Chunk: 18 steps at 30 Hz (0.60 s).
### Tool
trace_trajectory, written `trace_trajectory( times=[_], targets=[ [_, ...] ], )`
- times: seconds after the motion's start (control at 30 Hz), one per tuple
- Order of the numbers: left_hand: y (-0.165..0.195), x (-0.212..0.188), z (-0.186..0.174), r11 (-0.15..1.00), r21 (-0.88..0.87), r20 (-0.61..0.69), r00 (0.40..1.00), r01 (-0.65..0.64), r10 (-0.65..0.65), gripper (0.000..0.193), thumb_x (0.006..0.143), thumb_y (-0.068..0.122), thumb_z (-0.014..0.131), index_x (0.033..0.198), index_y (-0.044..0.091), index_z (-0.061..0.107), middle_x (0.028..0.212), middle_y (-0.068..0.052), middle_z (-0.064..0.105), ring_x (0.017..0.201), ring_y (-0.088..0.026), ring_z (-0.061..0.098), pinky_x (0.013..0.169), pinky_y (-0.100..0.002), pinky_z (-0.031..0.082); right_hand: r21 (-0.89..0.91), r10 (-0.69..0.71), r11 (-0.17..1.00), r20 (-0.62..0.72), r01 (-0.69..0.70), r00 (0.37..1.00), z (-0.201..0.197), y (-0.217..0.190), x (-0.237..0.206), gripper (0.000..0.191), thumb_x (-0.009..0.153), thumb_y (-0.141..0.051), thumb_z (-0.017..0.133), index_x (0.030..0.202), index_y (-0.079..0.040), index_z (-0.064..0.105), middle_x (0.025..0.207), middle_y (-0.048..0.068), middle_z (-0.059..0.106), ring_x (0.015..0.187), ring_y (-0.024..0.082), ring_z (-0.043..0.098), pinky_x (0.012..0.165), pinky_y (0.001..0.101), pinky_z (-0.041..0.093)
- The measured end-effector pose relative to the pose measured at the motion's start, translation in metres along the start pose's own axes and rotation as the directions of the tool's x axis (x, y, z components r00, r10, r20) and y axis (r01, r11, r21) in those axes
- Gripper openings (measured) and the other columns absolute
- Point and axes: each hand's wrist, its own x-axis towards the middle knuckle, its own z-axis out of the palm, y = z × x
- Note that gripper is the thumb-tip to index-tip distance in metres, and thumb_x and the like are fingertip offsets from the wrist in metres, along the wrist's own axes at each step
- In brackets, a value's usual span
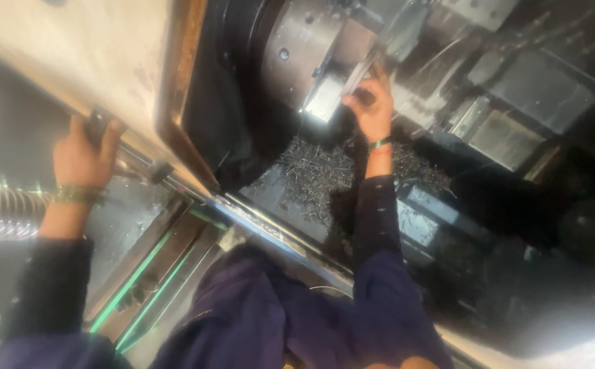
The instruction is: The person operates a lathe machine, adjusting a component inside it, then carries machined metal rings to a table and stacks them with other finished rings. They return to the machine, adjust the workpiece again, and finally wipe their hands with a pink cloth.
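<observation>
Head view: right hand [373, 109] pinching stiff, likely heavy metal part [352, 80] at chuck [304, 51], left hand [82, 160] clenched on door handle [96, 126] left of chuck

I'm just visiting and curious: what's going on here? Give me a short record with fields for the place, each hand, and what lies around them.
Place: inside an open metalworking machine, seen from above
Left hand: gripping the dark handle on the machine door
Right hand: reaching in, fingers on a shiny metal part at the round chuck
Below the chuck: a heap of metal shavings
Wrists: bands on both
Clothing: dark long sleeves
</observation>
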Motion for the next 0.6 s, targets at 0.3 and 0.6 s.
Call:
trace_trajectory(
  times=[0.3, 0.6],
  targets=[
    [-0.008, -0.006, 0.005, 0.993, 0.111, -0.004, 0.999, 0.041, -0.041, 0.056, 0.115, 0.049, 0.065, 0.117, -0.007, 0.056, 0.087, -0.031, 0.068, 0.086, -0.054, 0.065, 0.076, -0.058, 0.052, 0.111, 0.16, 0.978, 0.13, -0.175, 0.979, -0.008, -0.053, 0.008, 0.103, 0.089, -0.031, 0.09, 0.166, -0.015, 0.024, 0.174, 0.013, 0.022, 0.155, 0.03, 0.037, 0.107, 0.0423, 0.055],
    [-0.011, -0.01, 0.008, 0.999, 0.037, -0.054, 0.999, -0.006, 0.008, 0.052, 0.111, 0.044, 0.064, 0.116, -0.008, 0.055, 0.089, -0.03, 0.068, 0.083, -0.052, 0.066, 0.078, -0.056, 0.053, 0.069, 0.177, 0.981, 0.061, -0.181, 0.982, -0.001, -0.048, 0.006, 0.1, 0.087, -0.04, 0.087, 0.163, -0.01, 0.029, 0.172, 0.017, 0.026, 0.153, 0.031, 0.044, 0.095, 0.038, 0.061]
  ],
)
